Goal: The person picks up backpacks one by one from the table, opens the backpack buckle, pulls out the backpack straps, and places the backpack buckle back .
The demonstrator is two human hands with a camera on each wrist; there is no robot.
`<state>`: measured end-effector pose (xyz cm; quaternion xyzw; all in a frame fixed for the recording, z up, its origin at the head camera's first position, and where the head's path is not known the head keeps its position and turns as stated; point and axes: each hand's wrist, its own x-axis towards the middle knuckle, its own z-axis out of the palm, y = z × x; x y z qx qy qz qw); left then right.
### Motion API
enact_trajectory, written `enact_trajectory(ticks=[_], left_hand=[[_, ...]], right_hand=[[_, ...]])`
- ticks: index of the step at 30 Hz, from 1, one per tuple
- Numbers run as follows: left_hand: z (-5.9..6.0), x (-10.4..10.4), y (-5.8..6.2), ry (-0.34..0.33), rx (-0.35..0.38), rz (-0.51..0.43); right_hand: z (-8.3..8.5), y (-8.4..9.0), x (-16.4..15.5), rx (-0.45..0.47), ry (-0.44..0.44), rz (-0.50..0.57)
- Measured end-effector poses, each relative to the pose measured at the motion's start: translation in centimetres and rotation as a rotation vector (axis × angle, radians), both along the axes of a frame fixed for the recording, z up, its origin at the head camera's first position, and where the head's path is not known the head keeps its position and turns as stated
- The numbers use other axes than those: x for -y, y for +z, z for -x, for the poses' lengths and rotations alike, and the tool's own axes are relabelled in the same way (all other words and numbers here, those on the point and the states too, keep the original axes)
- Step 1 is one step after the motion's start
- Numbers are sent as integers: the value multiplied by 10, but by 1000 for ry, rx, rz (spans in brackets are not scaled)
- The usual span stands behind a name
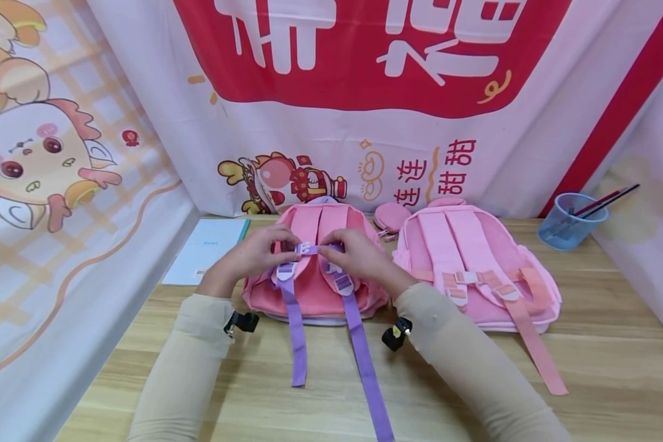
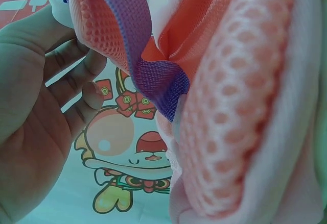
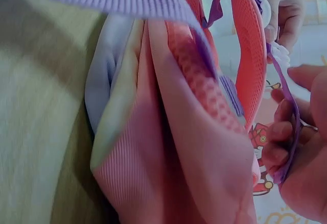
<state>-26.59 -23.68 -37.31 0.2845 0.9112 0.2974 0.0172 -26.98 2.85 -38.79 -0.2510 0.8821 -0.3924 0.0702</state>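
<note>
A pink backpack [image 1: 315, 304] with purple webbing stands in front of me, its shoulder straps facing my hands. Between the two straps, my left hand [image 1: 254, 253] pinches a white buckle [image 1: 305, 248] at the chest strap. My right hand [image 1: 359, 255] holds the purple chest strap [image 3: 289, 94] just to the right of that buckle, its fingers curled round the webbing in the right wrist view. Two long purple strap ends [image 1: 361, 353] hang down over the table from white adjusters [image 1: 344, 283]. In the left wrist view the left fingertips are partly hidden behind a padded strap [image 2: 97, 27].
To the right lies a lighter pink backpack [image 1: 492, 245] with its chest buckle [image 1: 466, 277] fastened. A round pink pouch [image 1: 392, 217] sits between the bags. A pale blue notebook [image 1: 201, 248] is at left, a blue cup [image 1: 571, 224] with pens at far right.
</note>
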Motion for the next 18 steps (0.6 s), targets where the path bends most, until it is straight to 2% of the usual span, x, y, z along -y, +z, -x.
enact_trajectory(ticks=[7, 18], left_hand=[[-2, -1, 1, 2, -6, -6], [0, -4, -2, 28, -17, 21]], right_hand=[[1, -3, 8, 80, -52, 50], [3, -5, 14, 178, -72, 123]])
